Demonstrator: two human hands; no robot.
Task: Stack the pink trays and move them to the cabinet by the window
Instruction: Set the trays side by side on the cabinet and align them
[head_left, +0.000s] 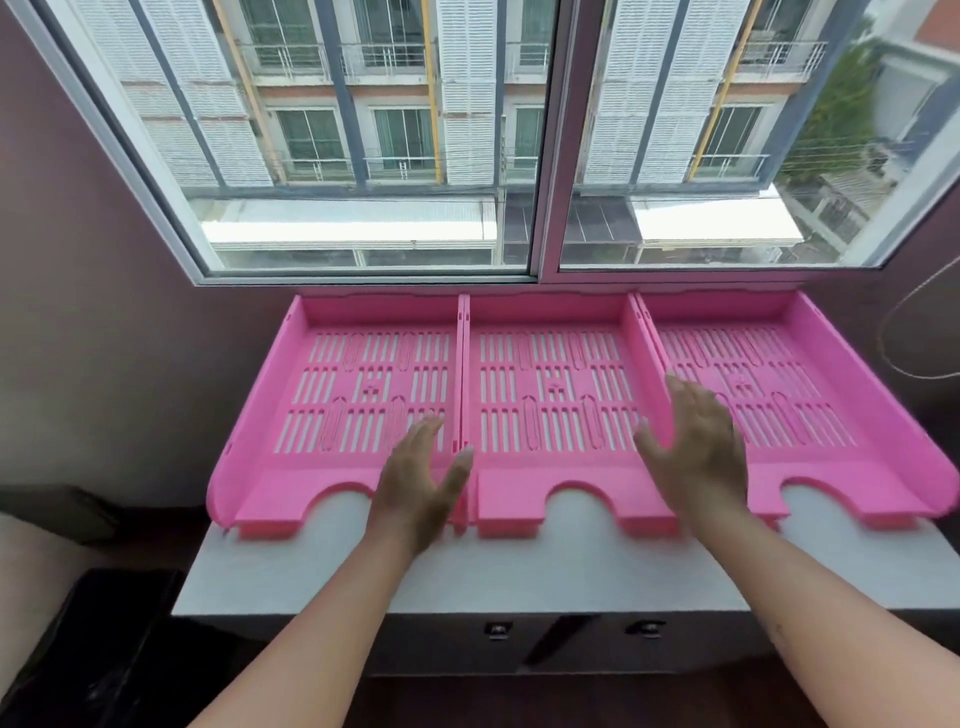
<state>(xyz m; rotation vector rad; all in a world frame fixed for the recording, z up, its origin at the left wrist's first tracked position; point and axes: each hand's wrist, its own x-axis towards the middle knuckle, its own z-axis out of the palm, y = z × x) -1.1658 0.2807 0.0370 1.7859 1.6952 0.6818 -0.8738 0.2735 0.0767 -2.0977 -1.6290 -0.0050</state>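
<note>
Three pink slotted trays lie side by side on the white cabinet top (519, 582) under the window: a left tray (291, 415), a middle tray (550, 483) and a right tray (852, 415). My left hand (421, 483) hovers open over the seam between the left and middle trays, fingers spread. Over the wall between the middle and right trays is my right hand (696, 447), also open. Neither hand grips anything.
A large window (540, 156) stands right behind the trays. The cabinet has two small door knobs (496, 630) on its front. A black object (88, 654) sits low at the left. A thin cord (893, 332) loops at the right wall.
</note>
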